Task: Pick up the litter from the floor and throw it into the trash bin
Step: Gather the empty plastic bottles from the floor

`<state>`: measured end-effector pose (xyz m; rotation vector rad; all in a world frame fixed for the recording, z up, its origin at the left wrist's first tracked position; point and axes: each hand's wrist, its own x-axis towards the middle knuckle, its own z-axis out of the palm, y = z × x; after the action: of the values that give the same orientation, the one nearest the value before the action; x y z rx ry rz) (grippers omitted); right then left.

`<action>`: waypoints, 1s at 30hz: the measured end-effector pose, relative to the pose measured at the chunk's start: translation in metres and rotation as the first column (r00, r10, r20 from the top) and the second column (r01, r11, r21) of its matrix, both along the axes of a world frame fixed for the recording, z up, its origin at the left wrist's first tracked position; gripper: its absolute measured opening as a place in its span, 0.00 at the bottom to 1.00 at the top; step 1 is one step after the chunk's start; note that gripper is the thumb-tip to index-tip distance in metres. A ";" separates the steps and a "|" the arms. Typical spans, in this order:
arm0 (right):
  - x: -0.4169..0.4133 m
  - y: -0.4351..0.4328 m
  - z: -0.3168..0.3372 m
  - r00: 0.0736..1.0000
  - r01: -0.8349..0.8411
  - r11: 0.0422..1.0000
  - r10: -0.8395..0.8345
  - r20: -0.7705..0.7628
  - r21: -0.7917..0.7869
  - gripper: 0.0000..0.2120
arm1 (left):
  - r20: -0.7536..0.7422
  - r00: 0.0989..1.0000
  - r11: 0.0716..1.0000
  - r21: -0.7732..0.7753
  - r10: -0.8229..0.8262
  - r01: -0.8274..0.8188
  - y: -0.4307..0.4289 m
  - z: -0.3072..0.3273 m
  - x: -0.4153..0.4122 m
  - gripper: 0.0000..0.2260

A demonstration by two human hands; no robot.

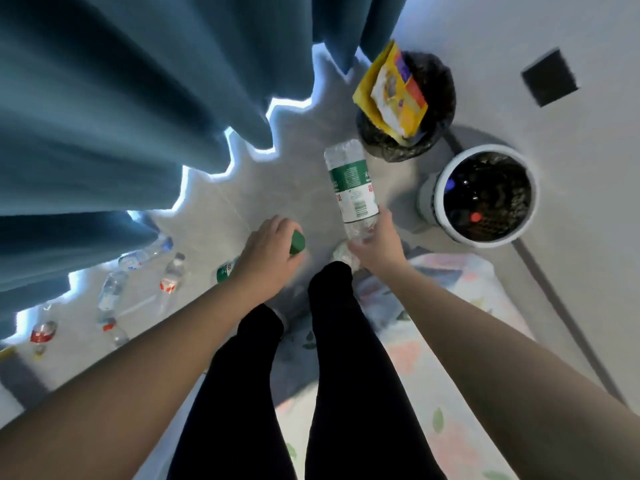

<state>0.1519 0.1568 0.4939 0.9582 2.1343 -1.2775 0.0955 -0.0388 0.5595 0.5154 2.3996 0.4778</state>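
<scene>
My right hand [375, 242] grips the neck end of an empty clear plastic bottle [351, 187] with a green and white label, its base pointing toward the bins. My left hand [268, 256] is closed around a second bottle; its green cap [298, 242] sticks out past my fingers and part of its green label [223, 271] shows behind my wrist. A black-bagged trash bin [438, 98] stands ahead with a yellow snack bag [391, 90] poking out. A white bin [485, 194] with a dark liner sits to its right, holding bottles.
Several more plastic bottles [110, 292] lie on the grey floor at the left along the teal curtain [121, 116]. A crumpled white scrap [343, 252] lies by my foot. A floral bedspread [450, 306] is at my right, a white wall beyond.
</scene>
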 end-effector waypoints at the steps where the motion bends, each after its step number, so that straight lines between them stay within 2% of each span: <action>1: 0.000 0.019 -0.004 1.000 0.019 1.000 -0.019 -0.006 0.015 0.28 | 0.021 0.999 1.000 0.016 -0.025 0.025 0.022 -0.003 -0.006 0.10; 7: 0.012 0.130 -0.023 0.967 0.254 0.967 -0.254 0.008 0.020 0.34 | 0.130 0.990 0.995 0.090 -0.046 0.034 0.135 -0.019 -0.040 0.15; 13: 0.041 0.211 -0.053 0.904 0.339 0.926 -0.369 0.214 0.165 0.38 | 0.182 0.983 0.988 0.155 -0.022 -0.006 0.216 -0.049 -0.072 0.15; 16: 0.051 0.238 -0.065 0.860 0.364 0.910 -0.410 0.304 0.197 0.34 | 0.178 0.979 0.979 0.191 -0.101 0.066 0.247 -0.064 -0.083 0.14; 19: 0.051 0.259 -0.073 0.828 0.354 0.905 -0.421 0.371 0.237 0.25 | 0.176 0.971 0.970 0.209 -0.165 0.127 0.271 -0.072 -0.093 0.14; 22: 0.042 0.274 -0.080 0.788 0.396 0.895 -0.446 0.425 0.205 0.21 | 0.200 0.957 0.954 0.256 -0.211 0.157 0.289 -0.080 -0.102 0.14; 24: 0.035 0.288 -0.094 0.786 0.406 0.895 -0.446 0.429 0.187 0.21 | 0.224 0.940 0.940 0.286 -0.256 0.188 0.306 -0.089 -0.108 0.14; 27: 0.022 0.305 -0.130 0.834 0.335 0.922 -0.386 0.395 0.196 0.19 | 0.255 0.916 0.915 0.340 -0.310 0.215 0.329 -0.109 -0.118 0.15; 30: 0.018 0.316 -0.169 0.810 0.376 0.893 -0.446 0.380 0.246 0.14 | 0.249 0.904 0.892 0.385 -0.347 0.236 0.356 -0.127 -0.123 0.14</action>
<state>0.1704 0.4724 0.3253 1.6767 1.7497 -0.9566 -0.0274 0.3169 0.4327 0.8769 1.8953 0.7878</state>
